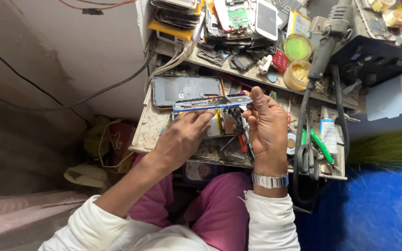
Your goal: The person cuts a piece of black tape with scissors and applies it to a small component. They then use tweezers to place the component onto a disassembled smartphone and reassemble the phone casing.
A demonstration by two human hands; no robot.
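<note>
A blue-edged phone frame (212, 103) is being held on edge above a small, littered workbench (150, 132). It is being pinched at its right end by the right hand (267, 125), thumb and forefinger closed on it. The left hand (184, 135) is being kept mostly spread, its fingertips being pressed against the frame's lower edge near the middle rather than closed around it.

Directly below the frame, an opened phone body (226, 124) is lying on the bench, with its circuit board and battery exposed; so the frame is judged to be already separated from the body, while the inner parts are seemingly still seated. Whether any screws are left in it cannot be told.

Behind the frame, a detached dark screen panel (184, 89) is lying flat on the bench. To the right, a green-handled tool (321, 145) and a small white bottle (328, 131) are lying near each other, untouched. A shelf (238, 69) above is being taken up by stacked phone parts, two round tubs (298, 60), and a hot-air handpiece (329, 39).
</note>
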